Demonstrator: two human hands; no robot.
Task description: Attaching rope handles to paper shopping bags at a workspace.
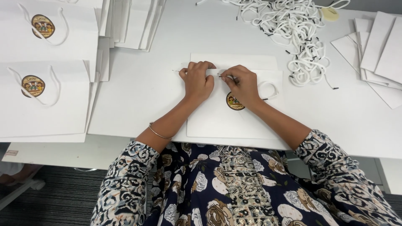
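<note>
**Both hands at the top edge of a flat white bag**

Nearest me, at the bottom of the frame, my patterned sleeves run up to the table edge, and a thin bangle [159,133] sits on my left forearm. Just beyond, in the centre of the frame, the white paper bag [234,119] lies flat on the white table [142,96], square to me, so both hands can work its top edge without it sliding.

My left hand [197,80] is curled shut over that top edge, fingers folded down and pressing the paper to the table; it acts as the clamp. My right hand [240,83] sits just beside it, thumb and fingertips pinched on the dark tip of a white cord [270,88], which loops out to the right across the bag's face. A round coloured sticker [233,103] shows half-hidden under my right wrist. Whether the tip is already through a hole I cannot tell; my fingers cover the spot.

Farther off, at the upper right, a tangled heap of cords [299,33] lies within my right hand's reach, with flat white sheets [377,46] beside it. At the upper left, finished bags [44,98] with handles and stickers lie stacked, kept well apart from the one I'm holding.
</note>
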